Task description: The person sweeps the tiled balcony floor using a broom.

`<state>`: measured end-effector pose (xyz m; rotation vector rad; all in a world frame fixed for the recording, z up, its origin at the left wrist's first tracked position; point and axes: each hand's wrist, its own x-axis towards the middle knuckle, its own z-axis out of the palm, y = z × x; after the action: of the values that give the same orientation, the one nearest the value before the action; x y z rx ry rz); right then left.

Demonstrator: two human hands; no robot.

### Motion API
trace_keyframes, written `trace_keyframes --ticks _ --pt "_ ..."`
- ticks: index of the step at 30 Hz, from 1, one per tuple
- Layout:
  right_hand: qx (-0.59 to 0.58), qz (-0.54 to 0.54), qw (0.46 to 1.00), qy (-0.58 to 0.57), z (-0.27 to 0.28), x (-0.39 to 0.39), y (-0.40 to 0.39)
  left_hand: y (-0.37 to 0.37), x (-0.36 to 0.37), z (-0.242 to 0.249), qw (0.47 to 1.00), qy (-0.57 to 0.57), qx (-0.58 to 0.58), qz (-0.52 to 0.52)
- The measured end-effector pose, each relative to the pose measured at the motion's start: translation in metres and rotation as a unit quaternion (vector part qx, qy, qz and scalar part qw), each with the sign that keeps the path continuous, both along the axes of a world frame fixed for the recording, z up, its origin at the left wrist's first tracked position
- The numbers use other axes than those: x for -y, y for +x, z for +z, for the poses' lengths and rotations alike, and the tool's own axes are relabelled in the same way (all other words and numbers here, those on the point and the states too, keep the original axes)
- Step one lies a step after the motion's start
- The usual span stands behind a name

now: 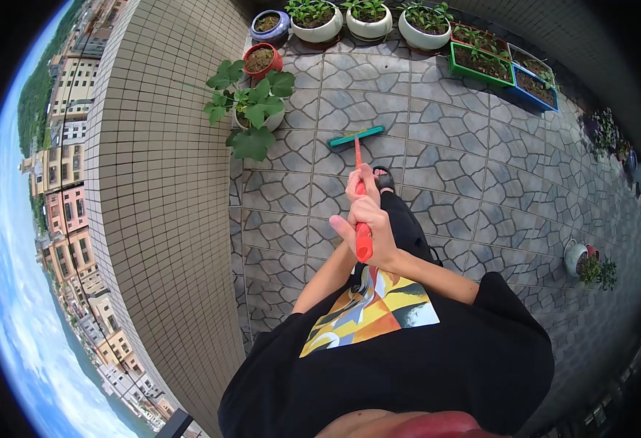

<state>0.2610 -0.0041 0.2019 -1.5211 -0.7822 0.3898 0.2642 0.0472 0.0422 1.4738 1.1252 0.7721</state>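
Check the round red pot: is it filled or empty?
Filled: the round red pot has brown soil visible inside its rim.

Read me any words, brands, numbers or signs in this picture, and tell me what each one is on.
No word, label, brand, number or sign can be read here.
Shirt: a colourful print, with no letters I can make out.
Red handle: partly covered; any marking is too small to read.
Pots: no readable label.
Buildings: too small and far off to read any sign.
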Motion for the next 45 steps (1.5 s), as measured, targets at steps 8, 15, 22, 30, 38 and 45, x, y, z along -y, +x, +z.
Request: trace_keyframes --ticks 8,15,22,30,38,45 --pt "0.051 -0.009 0.995 0.082 0.01 -0.021 0.063 0.084 -0.034 0.039 0.988 0.005 0.144 -0.062" --pt "0.112 -0.082 0.983 0.119 -0.044 -0.037 0.147 0.188 -0.07 0.003 0.955 0.136 0.164 -0.206" --pt "0.08 -0.123 0.988 0.053 -0.122 -0.07 0.201 0.227 -0.127 -0.053 0.892 0.24 -0.044 -0.38" --pt "0.061 0.021 0.998 0.018 -0.019 -0.049 0.157 0.141 -0.127 0.016 0.84 0.383 -0.063 -0.378" --pt "0.049 0.224 0.966 0.121 0.027 -0.067 0.101 0.007 -0.123 0.094 0.879 0.288 -0.156 -0.347" --pt "0.025 0.384 0.917 0.109 0.027 -0.079 0.067 -0.089 -0.092 0.1 0.911 0.28 -0.252 -0.167"
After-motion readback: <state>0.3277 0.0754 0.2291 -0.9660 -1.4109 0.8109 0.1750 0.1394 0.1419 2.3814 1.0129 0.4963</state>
